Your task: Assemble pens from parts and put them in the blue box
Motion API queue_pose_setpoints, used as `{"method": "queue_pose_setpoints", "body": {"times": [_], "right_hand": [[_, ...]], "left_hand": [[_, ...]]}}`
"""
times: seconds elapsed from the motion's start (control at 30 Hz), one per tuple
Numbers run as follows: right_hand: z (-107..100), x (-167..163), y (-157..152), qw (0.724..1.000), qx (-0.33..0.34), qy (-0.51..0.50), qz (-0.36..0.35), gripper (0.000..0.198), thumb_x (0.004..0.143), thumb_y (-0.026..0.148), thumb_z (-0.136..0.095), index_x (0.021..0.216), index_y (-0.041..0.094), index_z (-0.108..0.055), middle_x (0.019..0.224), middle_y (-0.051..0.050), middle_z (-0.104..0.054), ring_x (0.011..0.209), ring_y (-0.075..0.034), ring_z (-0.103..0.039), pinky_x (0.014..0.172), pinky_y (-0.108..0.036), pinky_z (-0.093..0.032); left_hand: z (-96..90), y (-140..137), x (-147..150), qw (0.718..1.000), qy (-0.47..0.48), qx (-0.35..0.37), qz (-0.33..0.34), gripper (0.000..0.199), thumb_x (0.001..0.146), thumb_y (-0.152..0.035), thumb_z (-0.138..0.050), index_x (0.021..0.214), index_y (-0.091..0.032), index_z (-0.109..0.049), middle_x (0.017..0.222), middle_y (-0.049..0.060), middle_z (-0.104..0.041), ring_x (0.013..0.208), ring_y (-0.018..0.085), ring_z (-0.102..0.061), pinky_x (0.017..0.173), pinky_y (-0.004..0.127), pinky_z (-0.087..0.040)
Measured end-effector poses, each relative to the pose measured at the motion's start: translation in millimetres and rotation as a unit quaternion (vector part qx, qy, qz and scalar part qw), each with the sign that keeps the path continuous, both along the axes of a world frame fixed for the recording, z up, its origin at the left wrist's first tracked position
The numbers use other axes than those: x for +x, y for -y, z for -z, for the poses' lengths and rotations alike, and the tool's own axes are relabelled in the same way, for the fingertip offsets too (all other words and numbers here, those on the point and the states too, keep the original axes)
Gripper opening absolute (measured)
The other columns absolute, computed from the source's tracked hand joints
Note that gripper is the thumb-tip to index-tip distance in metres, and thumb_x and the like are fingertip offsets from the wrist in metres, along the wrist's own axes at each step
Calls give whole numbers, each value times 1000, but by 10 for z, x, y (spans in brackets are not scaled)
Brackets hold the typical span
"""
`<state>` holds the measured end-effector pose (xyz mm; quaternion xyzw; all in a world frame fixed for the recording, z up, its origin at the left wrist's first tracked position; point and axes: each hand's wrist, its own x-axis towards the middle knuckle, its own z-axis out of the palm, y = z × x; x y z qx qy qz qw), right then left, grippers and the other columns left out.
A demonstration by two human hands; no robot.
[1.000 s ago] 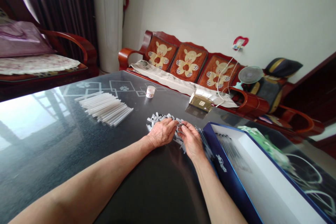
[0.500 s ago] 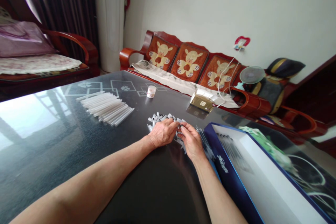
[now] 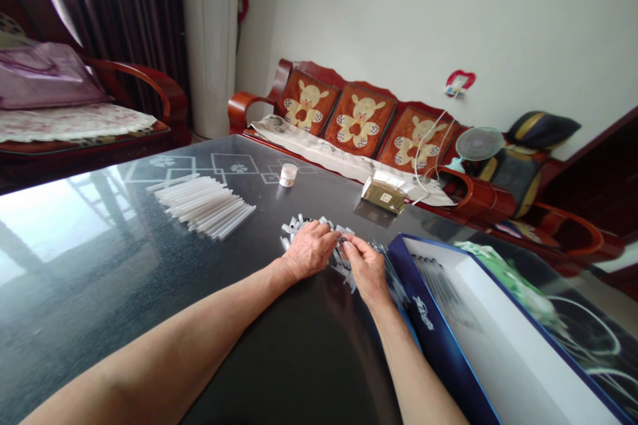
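Fingertips meet over short white tube pieces, left of the blue box

The glossy dark table spreads beneath the blue box and far out to its left. A carved wooden sofa stands well beyond the box, its back lined with orange cushions bearing cream animal figures. A wooden armchair is farthest to the box's left. The box itself is open and white-lined, with thin rods lying inside against its left wall. A crumpled green plastic bag lies just to the box's right. Well left of the box, a stack of long white tubes lies roughly side by side.

The left hand is left of the box, fingers curled inward; whether they grasp anything, I cannot tell. The right hand, just beside the box's left wall, pinches a small dark piece between thumb and forefinger. A tissue box sits beyond the box's far end. The heap of short white tube pieces lies left of the box, partly hidden under both hands. A small white tub stands beyond the heap, well left of the box. Smallest is the dark piece, at the fingertips left of the box.
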<state>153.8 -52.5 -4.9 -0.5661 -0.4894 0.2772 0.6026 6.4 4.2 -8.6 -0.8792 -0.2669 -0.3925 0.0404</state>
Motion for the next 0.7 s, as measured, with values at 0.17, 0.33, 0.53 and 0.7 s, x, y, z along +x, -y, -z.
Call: {"method": "queue_pose_setpoints", "body": {"times": [0.17, 0.33, 0.53, 0.7], "right_hand": [[-10, 30, 34, 993, 27, 119, 11, 29, 81, 42, -62, 97, 20, -71, 90, -6, -73, 83, -22, -68, 78, -36, -53], [-72, 32, 91, 951, 86, 294, 40, 25, 88, 38, -51, 88, 19, -67, 86, -7, -70, 79, -20, -64, 75, -33, -49], [-93, 30, 110, 927, 85, 358, 68, 41, 94, 40, -38, 62, 20, -55, 64, -5, -62, 62, -17, -57, 64, -30, -43], [-80, 18, 116, 940, 84, 326, 62, 27, 92, 37, -43, 85, 19, -62, 78, -6, -68, 71, -18, -62, 66, -29, -46]], "left_hand": [[-13, 3, -14, 1000, 1, -3, 15, 32, 96, -26, -34, 103, -15, -63, 82, 8, -58, 76, 19, -50, 75, 32, -44], [-23, 21, -20, 1000, -5, -3, 28, 32, 96, -25, -34, 106, -14, -62, 82, 8, -58, 78, 20, -50, 77, 33, -44], [-45, 50, -11, 998, -20, 5, 61, 32, 96, -24, -33, 108, -15, -62, 81, 7, -56, 75, 19, -49, 74, 32, -43], [-28, 19, -13, 999, -2, 5, 40, 32, 96, -25, -33, 108, -14, -61, 80, 7, -57, 76, 19, -50, 75, 33, -43]]}}
